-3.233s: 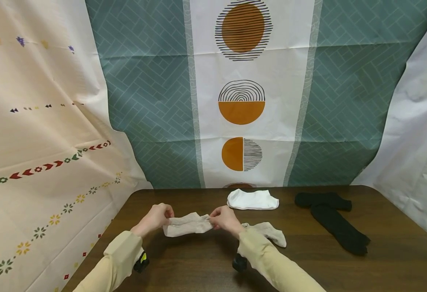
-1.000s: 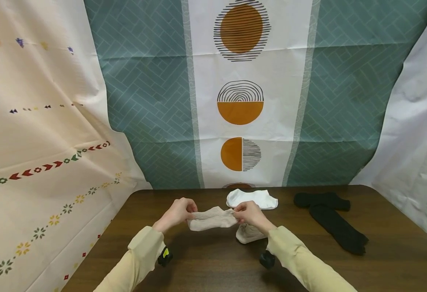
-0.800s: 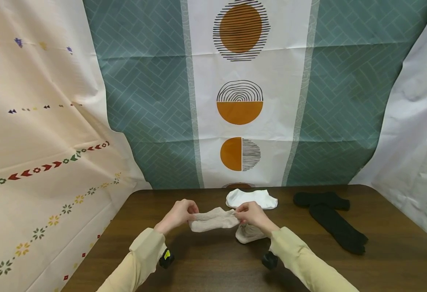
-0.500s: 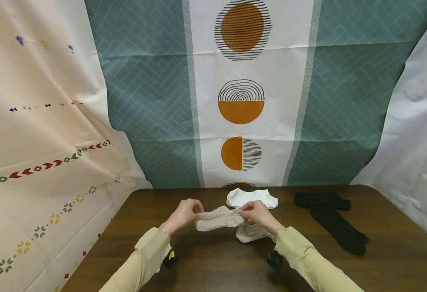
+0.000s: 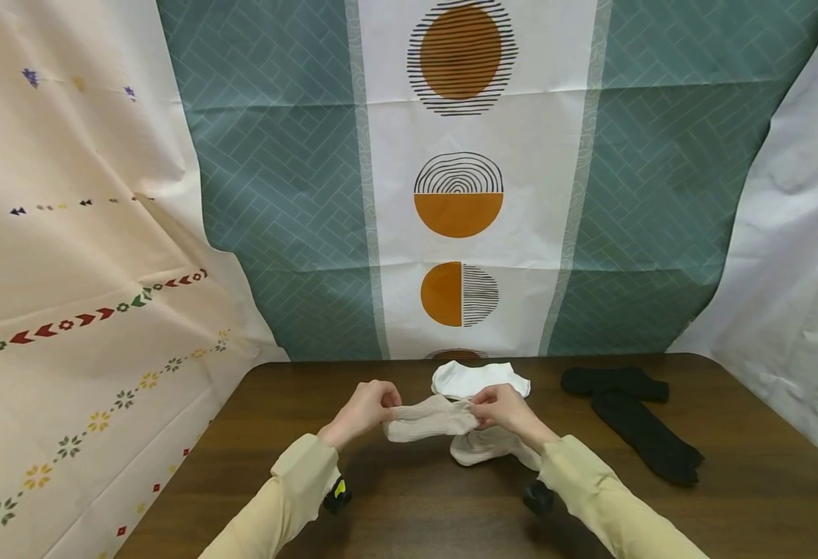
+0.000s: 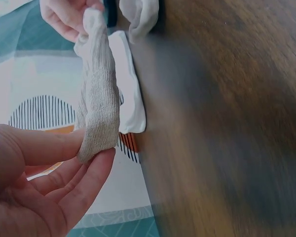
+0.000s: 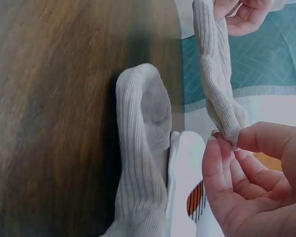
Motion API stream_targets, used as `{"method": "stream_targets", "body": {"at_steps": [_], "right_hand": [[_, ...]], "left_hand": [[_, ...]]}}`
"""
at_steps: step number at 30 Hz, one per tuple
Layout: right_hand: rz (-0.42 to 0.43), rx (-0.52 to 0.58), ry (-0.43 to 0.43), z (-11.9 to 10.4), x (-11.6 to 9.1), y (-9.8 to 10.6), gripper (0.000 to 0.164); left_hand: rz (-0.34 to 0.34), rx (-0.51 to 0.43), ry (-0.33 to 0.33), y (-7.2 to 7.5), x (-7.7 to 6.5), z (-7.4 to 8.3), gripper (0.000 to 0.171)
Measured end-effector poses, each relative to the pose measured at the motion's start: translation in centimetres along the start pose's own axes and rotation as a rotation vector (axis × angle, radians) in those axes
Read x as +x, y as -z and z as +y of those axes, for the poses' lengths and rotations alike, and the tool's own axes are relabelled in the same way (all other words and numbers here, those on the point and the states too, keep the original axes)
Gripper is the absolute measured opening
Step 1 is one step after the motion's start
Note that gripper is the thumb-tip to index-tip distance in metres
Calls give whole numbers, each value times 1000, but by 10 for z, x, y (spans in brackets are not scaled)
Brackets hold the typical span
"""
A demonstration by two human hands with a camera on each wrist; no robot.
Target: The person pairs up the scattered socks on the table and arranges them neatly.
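Note:
A beige ribbed sock (image 5: 431,419) is stretched between my two hands above the table. My left hand (image 5: 368,409) pinches its left end between thumb and fingers, which the left wrist view shows close up. At the opposite end, thumb and fingertips of my right hand (image 5: 506,411) pinch the sock, as the right wrist view also shows. Below my right hand lies a second beige ribbed sock (image 7: 138,148), partly overlapped by the held one in the head view. Just behind both hands, white socks (image 5: 478,380) lie flat near the table's back edge.
Dark socks (image 5: 646,435) lie crossed on the right part of the brown wooden table (image 5: 409,512). A patterned curtain (image 5: 297,194) hangs behind the back edge, and a cream cloth (image 5: 87,310) hangs along the left side.
Both hands have carried the held sock rightward, and slightly away at first, until it overlaps the second beige sock. Both grips on it have stayed. The other socks lie where they were.

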State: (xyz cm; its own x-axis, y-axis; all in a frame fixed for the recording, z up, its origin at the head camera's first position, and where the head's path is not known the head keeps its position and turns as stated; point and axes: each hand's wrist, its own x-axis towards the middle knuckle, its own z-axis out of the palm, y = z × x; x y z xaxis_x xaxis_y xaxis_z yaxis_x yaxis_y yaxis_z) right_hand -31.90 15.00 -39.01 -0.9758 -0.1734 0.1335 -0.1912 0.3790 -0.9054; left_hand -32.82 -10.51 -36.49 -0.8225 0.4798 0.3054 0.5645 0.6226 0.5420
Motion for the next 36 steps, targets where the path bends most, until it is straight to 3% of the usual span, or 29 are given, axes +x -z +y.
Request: {"method": "stream_targets", "body": {"at_steps": [13, 24, 36], "right_hand": [[10, -30, 19, 4, -9, 9, 12], [27, -65, -16, 10, -15, 22, 11], [1, -97, 1, 10, -23, 46, 11]], "left_hand": [[-28, -19, 6, -12, 3, 5, 13], [-34, -20, -26, -19, 8, 15, 11], [-61, -25, -47, -31, 18, 29, 10]]}}
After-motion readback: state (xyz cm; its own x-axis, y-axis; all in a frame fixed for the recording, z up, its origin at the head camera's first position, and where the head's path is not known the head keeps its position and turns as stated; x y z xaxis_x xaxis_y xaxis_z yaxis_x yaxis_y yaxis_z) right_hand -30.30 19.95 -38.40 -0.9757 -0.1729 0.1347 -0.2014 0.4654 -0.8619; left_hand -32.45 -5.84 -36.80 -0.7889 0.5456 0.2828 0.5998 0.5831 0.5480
